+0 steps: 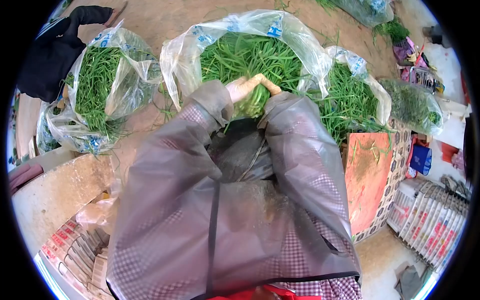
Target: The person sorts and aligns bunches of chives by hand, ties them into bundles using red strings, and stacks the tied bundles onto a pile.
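Note:
My left hand [236, 90] and my right hand [266, 82] are close together at the near edge of a large open plastic bag [312, 47]. Both are closed around a bunch of long-leaved greens [254, 102], whose pale, bundled stem ends point toward my body. Its leaves merge with the loose heap of greens [250, 55] inside the bag, so where the bunch ends is hard to see. Grey translucent sleeves cover my arms up to the wrists.
Left stands another open bag of greens [97, 80], beside a person in dark clothes [47, 65]. On my right are a bag of greens [347, 92], a reddish board [370, 175] and a fuller, tied-looking bag [412, 105]. White crates [430, 217] stand at the lower right.

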A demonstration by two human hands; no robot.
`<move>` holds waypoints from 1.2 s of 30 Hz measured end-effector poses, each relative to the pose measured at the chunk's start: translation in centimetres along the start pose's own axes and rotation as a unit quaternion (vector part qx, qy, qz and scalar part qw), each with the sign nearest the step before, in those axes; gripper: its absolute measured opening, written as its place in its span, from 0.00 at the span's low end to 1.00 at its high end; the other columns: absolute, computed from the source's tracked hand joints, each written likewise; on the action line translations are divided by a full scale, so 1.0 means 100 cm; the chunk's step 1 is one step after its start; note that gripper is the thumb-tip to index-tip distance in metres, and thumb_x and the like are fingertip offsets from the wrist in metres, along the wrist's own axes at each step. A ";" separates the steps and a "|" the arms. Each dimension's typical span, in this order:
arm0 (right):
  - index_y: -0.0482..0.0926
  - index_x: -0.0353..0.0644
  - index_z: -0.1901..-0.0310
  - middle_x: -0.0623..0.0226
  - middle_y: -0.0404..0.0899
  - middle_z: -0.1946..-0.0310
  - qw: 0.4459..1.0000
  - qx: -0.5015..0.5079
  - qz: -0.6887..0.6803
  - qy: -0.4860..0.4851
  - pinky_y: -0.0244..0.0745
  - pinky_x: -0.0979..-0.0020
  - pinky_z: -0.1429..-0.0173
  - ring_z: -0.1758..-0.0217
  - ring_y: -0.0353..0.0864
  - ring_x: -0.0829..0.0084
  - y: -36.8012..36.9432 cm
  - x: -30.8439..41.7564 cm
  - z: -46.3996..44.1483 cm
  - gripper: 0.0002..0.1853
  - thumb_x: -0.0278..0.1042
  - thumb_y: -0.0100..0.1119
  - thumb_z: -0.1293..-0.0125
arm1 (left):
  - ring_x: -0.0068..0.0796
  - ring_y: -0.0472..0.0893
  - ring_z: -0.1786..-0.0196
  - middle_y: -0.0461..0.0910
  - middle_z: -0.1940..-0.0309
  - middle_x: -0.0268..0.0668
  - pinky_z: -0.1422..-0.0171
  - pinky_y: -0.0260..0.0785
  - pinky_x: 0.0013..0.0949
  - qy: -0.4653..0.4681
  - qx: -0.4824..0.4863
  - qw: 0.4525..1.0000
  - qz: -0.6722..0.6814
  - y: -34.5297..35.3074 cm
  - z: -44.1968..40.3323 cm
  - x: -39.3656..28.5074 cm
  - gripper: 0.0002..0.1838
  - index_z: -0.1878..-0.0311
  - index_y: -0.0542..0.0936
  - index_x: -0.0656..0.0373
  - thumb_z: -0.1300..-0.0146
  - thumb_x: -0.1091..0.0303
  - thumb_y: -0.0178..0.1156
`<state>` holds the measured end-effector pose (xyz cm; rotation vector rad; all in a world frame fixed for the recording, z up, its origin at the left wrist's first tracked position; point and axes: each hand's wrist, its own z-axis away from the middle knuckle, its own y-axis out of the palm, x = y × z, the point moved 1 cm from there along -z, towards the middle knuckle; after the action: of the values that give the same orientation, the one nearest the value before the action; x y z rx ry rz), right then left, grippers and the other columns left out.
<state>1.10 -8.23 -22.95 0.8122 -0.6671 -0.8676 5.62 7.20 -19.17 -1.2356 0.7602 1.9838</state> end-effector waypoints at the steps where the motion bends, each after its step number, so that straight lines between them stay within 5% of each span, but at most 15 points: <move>1: 0.78 0.38 0.50 0.53 0.81 0.54 1.000 0.020 -0.004 0.009 0.78 0.52 0.48 0.55 0.82 0.55 -0.002 0.007 0.003 0.18 0.38 0.57 0.40 | 0.29 0.68 0.38 0.72 0.42 0.40 0.33 0.57 0.28 -0.018 0.032 0.999 0.030 0.001 0.002 -0.014 0.39 0.36 0.67 0.61 0.36 0.35 0.47; 6: 0.79 0.37 0.51 0.52 0.81 0.55 0.998 0.052 -0.023 0.009 0.78 0.53 0.48 0.56 0.82 0.56 -0.022 0.032 0.013 0.19 0.40 0.59 0.41 | 0.30 0.73 0.43 0.76 0.46 0.39 0.37 0.64 0.34 -0.059 0.040 0.984 0.165 -0.002 -0.017 -0.025 0.35 0.39 0.70 0.60 0.35 0.38 0.48; 10: 0.77 0.34 0.51 0.50 0.81 0.56 0.999 0.027 -0.041 0.008 0.78 0.49 0.49 0.56 0.82 0.54 -0.054 0.044 0.009 0.19 0.37 0.56 0.40 | 0.34 0.72 0.42 0.73 0.43 0.44 0.39 0.64 0.36 -0.020 0.013 0.997 0.073 -0.023 -0.038 0.008 0.38 0.39 0.71 0.63 0.36 0.36 0.48; 17: 0.79 0.38 0.54 0.54 0.82 0.61 0.995 -0.001 0.015 -0.103 0.82 0.52 0.56 0.62 0.83 0.57 -0.080 0.052 -0.005 0.18 0.40 0.62 0.42 | 0.43 0.76 0.45 0.74 0.42 0.44 0.40 0.67 0.42 -0.025 -0.080 0.996 0.033 -0.045 -0.024 0.016 0.30 0.42 0.75 0.59 0.33 0.42 0.48; 20: 0.79 0.39 0.55 0.55 0.82 0.62 0.997 -0.040 0.028 -0.057 0.82 0.53 0.58 0.63 0.83 0.58 -0.060 0.052 0.005 0.16 0.39 0.61 0.42 | 0.48 0.77 0.48 0.73 0.42 0.44 0.43 0.70 0.44 -0.055 -0.180 0.973 0.132 -0.049 -0.021 0.022 0.31 0.42 0.74 0.60 0.33 0.42 0.49; 22: 0.79 0.40 0.56 0.56 0.82 0.63 0.997 -0.014 0.038 -0.060 0.83 0.52 0.60 0.64 0.83 0.58 -0.050 0.051 0.011 0.16 0.39 0.62 0.43 | 0.54 0.79 0.53 0.75 0.46 0.51 0.49 0.73 0.48 -0.074 -0.232 0.962 0.125 -0.053 -0.025 0.024 0.37 0.40 0.69 0.66 0.36 0.38 0.49; 24: 0.79 0.39 0.57 0.54 0.82 0.62 1.000 -0.005 -0.004 -0.020 0.82 0.50 0.59 0.63 0.83 0.55 -0.050 0.050 0.012 0.15 0.38 0.62 0.43 | 0.60 0.80 0.57 0.76 0.53 0.60 0.54 0.75 0.51 -0.219 -0.159 0.953 0.134 -0.061 -0.027 0.027 0.46 0.39 0.65 0.72 0.41 0.33 0.52; 25: 0.80 0.39 0.58 0.53 0.82 0.62 0.999 -0.002 -0.031 0.010 0.81 0.49 0.58 0.62 0.83 0.54 -0.046 0.048 0.014 0.14 0.37 0.61 0.43 | 0.57 0.79 0.54 0.75 0.50 0.60 0.49 0.74 0.48 -0.252 -0.127 0.953 0.106 -0.059 -0.032 0.029 0.53 0.39 0.64 0.74 0.44 0.24 0.43; 28: 0.80 0.40 0.60 0.52 0.83 0.63 0.998 0.037 -0.050 0.020 0.81 0.50 0.56 0.62 0.83 0.53 -0.013 0.041 0.032 0.11 0.36 0.61 0.43 | 0.61 0.71 0.43 0.69 0.41 0.57 0.39 0.64 0.56 -0.292 -0.079 0.918 0.256 -0.042 -0.047 0.027 0.62 0.35 0.62 0.71 0.56 0.17 0.47; 29: 0.79 0.41 0.58 0.53 0.83 0.63 0.999 0.028 0.015 0.006 0.82 0.54 0.55 0.62 0.83 0.55 -0.020 0.043 0.029 0.12 0.37 0.61 0.42 | 0.57 0.67 0.37 0.65 0.37 0.52 0.35 0.59 0.60 -0.301 -0.048 0.911 0.278 -0.035 -0.053 0.021 0.62 0.35 0.62 0.69 0.57 0.17 0.48; 31: 0.79 0.40 0.56 0.53 0.82 0.61 0.999 0.016 0.048 0.011 0.81 0.54 0.53 0.61 0.83 0.55 -0.025 0.047 0.025 0.15 0.38 0.61 0.42 | 0.49 0.74 0.42 0.72 0.41 0.48 0.39 0.66 0.54 -0.241 -0.044 0.912 0.328 -0.011 -0.051 0.014 0.53 0.39 0.69 0.66 0.53 0.24 0.55; 35: 0.77 0.38 0.52 0.52 0.81 0.59 0.996 -0.009 0.078 0.031 0.78 0.54 0.49 0.58 0.82 0.56 -0.017 0.046 0.030 0.19 0.40 0.61 0.43 | 0.41 0.79 0.50 0.78 0.48 0.44 0.45 0.73 0.46 -0.278 -0.050 0.907 0.313 0.013 -0.050 0.021 0.38 0.46 0.75 0.62 0.47 0.36 0.62; 36: 0.76 0.37 0.52 0.52 0.81 0.59 0.996 -0.018 0.084 0.036 0.78 0.54 0.49 0.57 0.82 0.56 -0.013 0.043 0.036 0.20 0.41 0.61 0.43 | 0.37 0.82 0.56 0.82 0.55 0.42 0.50 0.76 0.41 -0.288 -0.043 0.863 0.414 0.024 -0.045 0.013 0.27 0.51 0.78 0.61 0.43 0.47 0.64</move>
<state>-0.08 -13.64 -21.33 0.7395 -0.6440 -0.6925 5.70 2.64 -21.81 -0.2578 0.9752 2.8947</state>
